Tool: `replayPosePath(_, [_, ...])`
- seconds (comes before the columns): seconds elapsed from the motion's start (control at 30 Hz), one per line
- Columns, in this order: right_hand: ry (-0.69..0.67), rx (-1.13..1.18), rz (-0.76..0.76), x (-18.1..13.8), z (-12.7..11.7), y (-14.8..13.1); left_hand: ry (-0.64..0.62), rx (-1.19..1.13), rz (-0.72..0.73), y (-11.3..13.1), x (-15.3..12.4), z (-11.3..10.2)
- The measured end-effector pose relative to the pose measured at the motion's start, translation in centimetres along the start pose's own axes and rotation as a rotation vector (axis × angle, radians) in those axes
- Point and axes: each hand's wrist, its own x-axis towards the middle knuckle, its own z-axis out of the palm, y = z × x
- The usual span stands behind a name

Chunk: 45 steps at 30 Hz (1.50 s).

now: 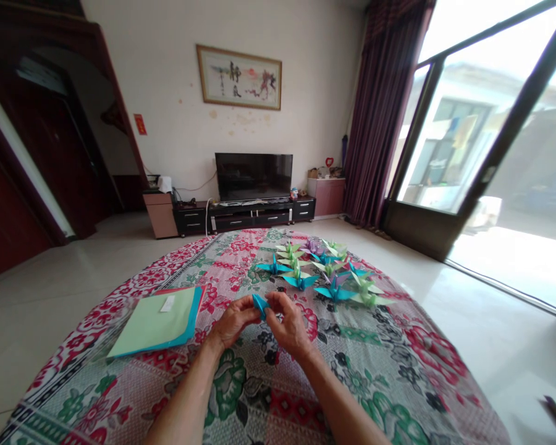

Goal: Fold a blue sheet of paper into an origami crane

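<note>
A small piece of folded blue origami paper (260, 305) is held up over the table between both hands. My left hand (235, 319) pinches its left side, thumb and fingers pressed together. On its right side, my right hand (285, 318) grips it with curled fingers. The fingers cover part of the folds. Beyond my hands stand several finished paper cranes; a blue crane (299, 282), a pale green crane (369, 292) and a purple crane (313, 246) are among them. Left of my hands lies a stack of square paper (155, 321), pale green on top with blue and red beneath.
A patterned floral tablecloth (352, 383) covers the round table. On the paper stack rests a small white slip (167, 303). Across the room are a television (254, 176) on a low cabinet (241, 219), a dark curtain (375, 123) and a glass door (449, 148).
</note>
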Motion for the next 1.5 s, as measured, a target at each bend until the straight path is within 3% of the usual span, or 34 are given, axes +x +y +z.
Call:
replayPosePath(0.13, [-0.063, 0.018, 0.046, 0.1, -0.3, 0.1, -0.032, 0.026, 0.018, 0.0, 0.0, 0.0])
replayPosePath(0.27, [-0.149, -0.126, 0.045, 0.4, -0.7, 0.0, -0.06, 0.099, 0.017, 0.0, -0.1, 0.2])
replayPosePath(0.8, [-0.057, -0.35, -0.169, 0.3, -0.3, 0.0, -0.033, 0.126, 0.062, -0.1, 0.2, 0.8])
replayPosePath(1.07, [-0.053, -0.131, -0.008, 0.4, -0.1, 1.2, 0.054, 0.192, 0.049, 0.4, 0.3, 1.2])
replayPosePath(1.33, [0.056, -0.194, -0.042, 0.3, 0.1, 1.7, -0.01, 0.174, 0.068, 0.8, 0.1, 1.5])
replayPosePath(1.5, [-0.007, 0.049, 0.037, 0.5, -0.2, 2.6, 0.037, 0.222, 0.082, 0.5, 0.3, 1.3])
